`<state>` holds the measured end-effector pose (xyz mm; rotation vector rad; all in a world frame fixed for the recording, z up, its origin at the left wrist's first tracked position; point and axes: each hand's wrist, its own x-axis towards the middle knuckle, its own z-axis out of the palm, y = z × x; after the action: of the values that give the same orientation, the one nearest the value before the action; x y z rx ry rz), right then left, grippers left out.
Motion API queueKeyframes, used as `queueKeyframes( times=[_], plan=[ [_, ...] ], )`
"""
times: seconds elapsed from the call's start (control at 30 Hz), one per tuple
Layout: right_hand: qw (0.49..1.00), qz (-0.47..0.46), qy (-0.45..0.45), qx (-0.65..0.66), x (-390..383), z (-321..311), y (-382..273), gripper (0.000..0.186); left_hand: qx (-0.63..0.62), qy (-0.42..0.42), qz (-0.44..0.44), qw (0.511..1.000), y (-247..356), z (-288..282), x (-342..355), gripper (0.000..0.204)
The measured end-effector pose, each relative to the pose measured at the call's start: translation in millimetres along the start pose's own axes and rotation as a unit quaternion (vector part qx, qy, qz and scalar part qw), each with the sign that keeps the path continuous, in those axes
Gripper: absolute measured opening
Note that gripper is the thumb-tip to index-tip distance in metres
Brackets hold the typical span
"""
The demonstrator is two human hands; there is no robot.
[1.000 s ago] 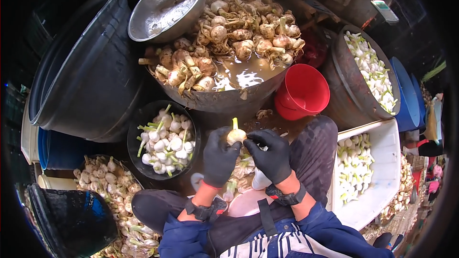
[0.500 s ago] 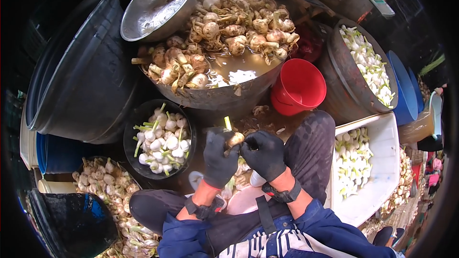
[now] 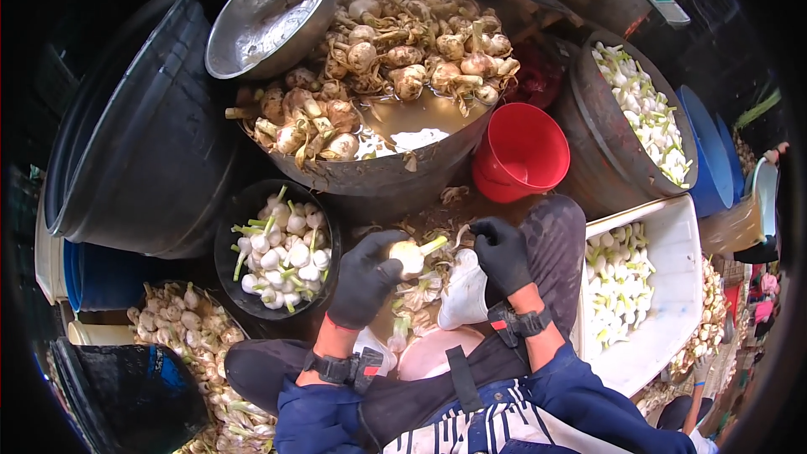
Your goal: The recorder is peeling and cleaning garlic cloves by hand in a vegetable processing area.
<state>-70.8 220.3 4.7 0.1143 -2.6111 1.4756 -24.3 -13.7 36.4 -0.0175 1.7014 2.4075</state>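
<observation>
In black gloves, both hands are above my lap. My left hand [image 3: 366,273] grips a garlic bulb [image 3: 407,259] whose pale green stem points right. My right hand [image 3: 503,256] is off to the right of it, fingers pinched together, with a thin strip of garlic skin [image 3: 461,236] at the fingertips. Loose peelings [image 3: 418,292] lie below and between the hands. A black bowl [image 3: 220,265] of cleaned white garlic bulbs [image 3: 286,252] stands left of my left hand.
Ahead, a large tub [image 3: 378,178] holds murky water and unpeeled garlic [image 3: 408,42], with a metal bowl [image 3: 271,21] on its left. A red bucket [image 3: 521,151] stands beside it. At right are a white crate [image 3: 677,286] and a tilted drum [image 3: 588,118] of cleaned garlic.
My hands have moved apart, the right one going right with a strip of skin. The garlic bulb stays in my left hand; its stem has turned from upward to rightward, and it looks whiter.
</observation>
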Motion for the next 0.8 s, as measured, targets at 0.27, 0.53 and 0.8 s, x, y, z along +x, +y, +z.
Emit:
queueKeyframes(
  times=[0.27,0.53,0.8],
  plan=[
    [0.982,-0.165,-0.097,0.012,-10.4,8.2,-64.6,0.023,-0.11,-0.014,-0.083,0.99,-8.8,8.2,1.8,0.048],
    [0.975,-0.21,-0.041,-0.057,-24.0,18.7,-54.4,0.016,0.2,-0.005,-0.16,0.967,6.4,18.5,-0.1,0.045],
    [0.992,-0.022,-0.12,0.031,-27.0,24.8,-41.7,0.006,0.325,-0.082,0.084,0.938,-13.1,7.4,-5.0,0.05]
  ],
)
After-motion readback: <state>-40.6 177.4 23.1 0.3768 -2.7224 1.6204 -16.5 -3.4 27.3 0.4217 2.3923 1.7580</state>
